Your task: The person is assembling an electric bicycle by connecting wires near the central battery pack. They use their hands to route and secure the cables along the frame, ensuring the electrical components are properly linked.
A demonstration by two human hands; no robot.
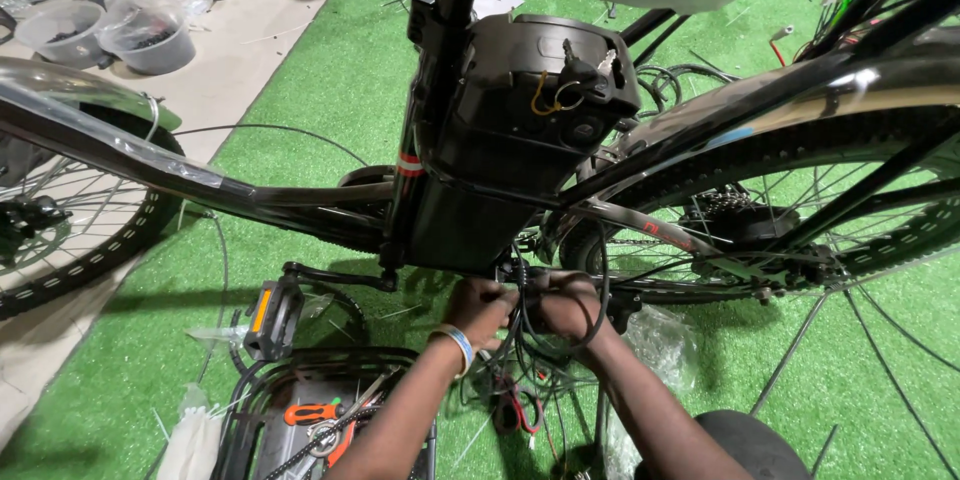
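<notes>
left hand (482, 306) clenched on black cables (520, 340) | right hand (566, 306) gripping same cables under battery case (520, 130)

One bicycle frame (300, 195) carries one black battery box (520, 110). Two spoked wheels show, one (60, 230) at the left edge and one (800, 200) at the right. One pedal (270, 315) with an orange reflector hangs low. Two hands, left hand (480, 308) and right hand (565, 305), meet at one bundle of black cables (520, 370). About five grey tubs (150, 35) sit at the top left corner, though clutter may hide more. One orange-handled tool (310, 412) lies in one tray (250, 410).
</notes>
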